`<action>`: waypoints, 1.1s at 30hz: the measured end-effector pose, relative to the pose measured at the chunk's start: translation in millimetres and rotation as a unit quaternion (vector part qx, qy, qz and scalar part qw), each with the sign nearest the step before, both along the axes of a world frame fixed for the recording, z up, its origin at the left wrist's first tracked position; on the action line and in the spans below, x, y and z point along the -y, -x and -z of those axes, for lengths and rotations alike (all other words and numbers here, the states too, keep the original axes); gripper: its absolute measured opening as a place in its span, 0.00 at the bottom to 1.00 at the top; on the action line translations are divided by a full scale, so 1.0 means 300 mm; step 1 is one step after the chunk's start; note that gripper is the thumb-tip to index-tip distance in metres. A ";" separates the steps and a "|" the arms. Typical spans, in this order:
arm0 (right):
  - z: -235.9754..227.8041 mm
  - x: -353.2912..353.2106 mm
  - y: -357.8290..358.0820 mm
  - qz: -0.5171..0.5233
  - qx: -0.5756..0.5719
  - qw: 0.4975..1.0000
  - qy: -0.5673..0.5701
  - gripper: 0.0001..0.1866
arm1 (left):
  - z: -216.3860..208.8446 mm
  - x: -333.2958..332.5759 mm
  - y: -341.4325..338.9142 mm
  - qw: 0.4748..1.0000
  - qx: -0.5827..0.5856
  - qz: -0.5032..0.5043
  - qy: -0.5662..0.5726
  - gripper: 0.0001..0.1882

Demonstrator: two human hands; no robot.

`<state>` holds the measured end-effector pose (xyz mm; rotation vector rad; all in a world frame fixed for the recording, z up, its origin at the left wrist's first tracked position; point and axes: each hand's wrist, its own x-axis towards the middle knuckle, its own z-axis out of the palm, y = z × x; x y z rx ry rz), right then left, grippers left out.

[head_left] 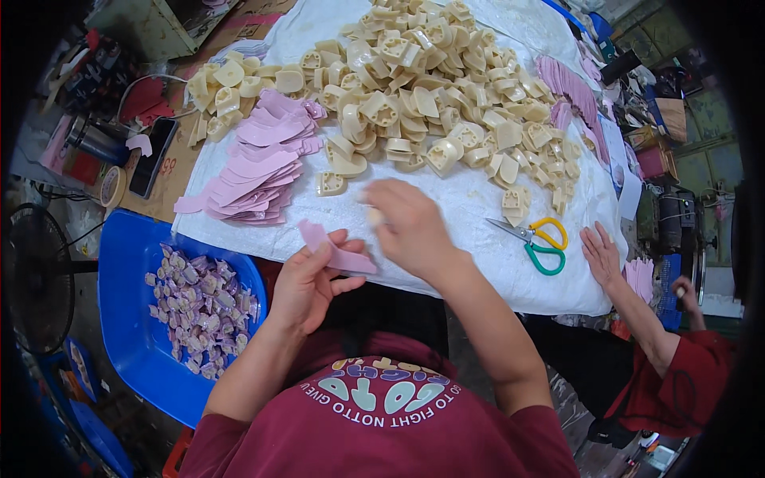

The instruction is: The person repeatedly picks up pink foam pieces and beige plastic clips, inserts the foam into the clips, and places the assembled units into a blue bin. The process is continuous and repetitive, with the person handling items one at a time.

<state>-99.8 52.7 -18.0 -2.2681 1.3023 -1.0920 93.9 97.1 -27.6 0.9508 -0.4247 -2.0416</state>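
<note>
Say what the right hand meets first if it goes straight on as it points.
Likely the beige heel-shaped piece ahead-left on the white cloth; the right hand is blurred, so its height is unclear.

Looks steeply down from the person's head through a fisheye lens. Faces forward over the maroon shirt (358, 442) toward the white cloth (472, 211), close above the left hand (309, 277) and right hand (408, 229).

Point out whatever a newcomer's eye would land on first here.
The big heap of cream molded pieces on the white cloth would likely grab attention first. Next might come the blue tub of purple-and-cream pieces at the person's left, then the pink strip in the left hand.
</note>
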 end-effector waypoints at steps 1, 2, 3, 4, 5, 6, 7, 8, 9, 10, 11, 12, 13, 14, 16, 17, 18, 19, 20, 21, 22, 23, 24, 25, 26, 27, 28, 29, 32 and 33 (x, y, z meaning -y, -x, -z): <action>0.011 0.039 -0.063 -0.014 -0.012 1.000 0.016 0.18 | 0.005 -0.009 -0.017 1.000 0.017 -0.020 0.007 0.21; 0.014 0.073 -0.112 -0.026 -0.027 0.999 0.033 0.19 | 0.005 -0.012 -0.027 0.998 0.036 -0.048 0.011 0.21; 0.015 0.101 -0.146 -0.019 -0.092 0.995 -0.011 0.19 | 0.003 -0.015 -0.041 0.997 0.019 -0.071 0.014 0.21; 0.014 0.125 -0.172 -0.011 -0.158 0.986 -0.055 0.19 | 0.002 -0.015 -0.054 0.996 0.003 -0.092 0.018 0.21; 0.012 0.137 -0.184 -0.001 -0.223 0.970 -0.099 0.20 | 0.000 -0.015 -0.068 0.993 -0.015 -0.113 0.022 0.21; 0.009 0.134 -0.184 -0.007 -0.219 0.969 -0.117 0.20 | -0.002 -0.025 -0.087 0.987 -0.081 -0.135 0.013 0.21; 0.003 0.122 -0.168 -0.011 -0.216 0.967 -0.135 0.21 | 0.001 -0.022 -0.100 0.988 -0.071 -0.131 0.025 0.22; 0.000 0.107 -0.147 -0.014 -0.213 0.965 -0.153 0.22 | 0.005 -0.017 -0.109 0.989 -0.062 -0.127 0.037 0.22; 0.006 0.086 -0.120 -0.020 -0.167 0.981 -0.101 0.18 | 0.010 -0.017 -0.112 0.990 -0.054 -0.122 0.049 0.22; 0.019 0.060 -0.088 -0.026 -0.119 0.991 -0.049 0.15 | 0.012 -0.012 -0.112 0.991 -0.055 -0.113 0.054 0.23; 0.024 0.031 -0.056 -0.031 -0.070 0.997 0.003 0.12 | 0.014 0.001 -0.109 0.991 -0.056 -0.103 0.060 0.23; 0.016 -0.005 -0.021 0.011 0.029 0.997 -0.075 0.12 | 0.017 0.020 -0.100 0.992 -0.059 -0.090 0.067 0.24; 0.005 -0.048 0.010 0.051 0.128 0.978 -0.153 0.12 | 0.009 0.036 -0.076 0.992 -0.053 -0.098 0.064 0.24; -0.007 -0.087 0.025 0.091 0.225 0.943 -0.228 0.12 | -0.012 0.055 -0.032 0.992 -0.047 -0.105 0.060 0.25; -0.041 -0.172 0.000 0.062 0.329 0.910 -0.244 0.13 | -0.010 0.099 0.060 0.993 -0.063 -0.082 0.057 0.27; -0.046 -0.183 -0.027 0.032 0.316 0.926 -0.204 0.15 | -0.016 0.106 0.103 0.992 -0.081 -0.077 0.053 0.28; -0.053 -0.192 -0.053 0.005 0.304 0.938 -0.164 0.17 | -0.033 0.114 0.153 0.991 -0.100 -0.069 0.049 0.28; -0.055 -0.191 -0.082 -0.031 0.223 0.972 -0.073 0.20 | -0.045 0.120 0.192 0.990 -0.119 -0.057 0.046 0.28; -0.077 -0.210 -0.086 0.010 0.213 0.974 -0.078 0.20 | -0.044 0.121 0.214 0.986 -0.150 -0.063 0.044 0.28; -0.095 -0.232 -0.093 0.049 0.206 0.974 -0.086 0.20 | -0.049 0.117 0.221 0.986 -0.145 -0.065 0.046 0.27; -0.109 -0.248 -0.076 0.080 0.179 0.974 -0.109 0.19 | -0.057 0.112 0.224 0.987 -0.139 -0.068 0.048 0.26; -0.114 -0.256 -0.062 0.110 0.152 0.973 -0.133 0.18 | -0.065 0.108 0.227 0.987 -0.133 -0.072 0.049 0.25; -0.103 -0.247 -0.050 0.117 0.161 0.971 -0.135 0.20 | -0.073 0.107 0.236 0.987 -0.127 -0.078 0.067 0.25; -0.094 -0.254 -0.038 0.095 0.192 0.961 -0.173 0.21 | -0.084 0.099 0.241 0.988 -0.114 -0.079 0.060 0.24; -0.086 -0.262 -0.024 0.072 0.222 0.949 -0.210 0.21 | -0.096 0.087 0.243 0.990 -0.102 -0.081 0.053 0.24; -0.081 -0.268 -0.012 0.049 0.250 0.935 -0.247 0.22 | -0.101 0.080 0.246 0.991 -0.090 -0.083 0.045 0.23; -0.076 -0.273 -0.005 0.036 0.283 0.927 -0.243 0.22 | -0.093 0.081 0.244 0.992 -0.084 -0.081 0.055 0.23; -0.081 -0.272 0.002 0.046 0.350 0.900 -0.254 0.21 | -0.078 0.085 0.235 0.992 -0.078 -0.079 0.066 0.22; -0.143 -0.240 0.033 0.071 0.497 0.820 -0.273 0.15 | -0.073 0.075 0.215 0.990 -0.097 -0.056 0.085 0.20; -0.144 -0.240 0.041 0.106 0.447 0.859 -0.226 0.15 | -0.084 0.071 0.210 0.989 -0.109 -0.045 0.091 0.20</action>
